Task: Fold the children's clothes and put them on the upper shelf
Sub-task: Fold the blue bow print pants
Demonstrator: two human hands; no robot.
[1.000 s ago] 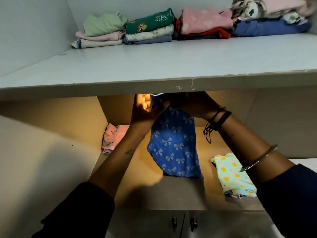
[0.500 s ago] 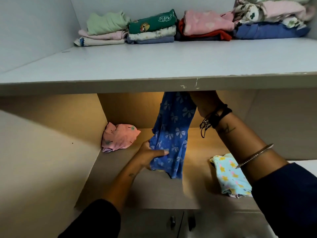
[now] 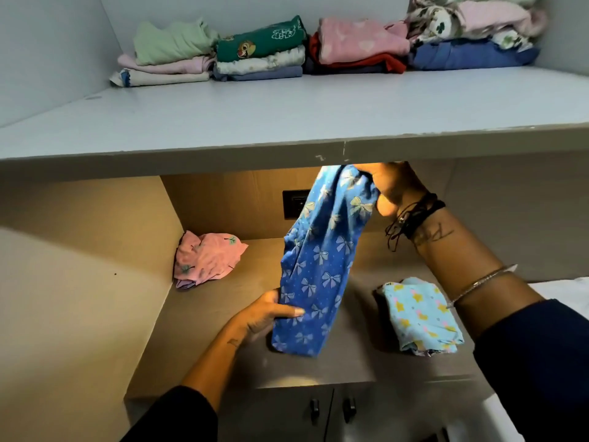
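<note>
The blue bow-print garment hangs bunched over the middle of the lower shelf, not yet folded; the right hand curls its fingers round the top end, just under the front edge of the upper shelf; the left hand pinches the lower part, thumb in front. Twisted like that, I'd expect a crooked fold; the knuckles may also knock that edge.

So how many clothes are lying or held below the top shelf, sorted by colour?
Crumpled pink fabric garment: 1
Dark blue bow-print fabric garment, gripped by the left hand and the right hand: 1
Light blue star-print fabric garment: 1
Total: 3
</note>
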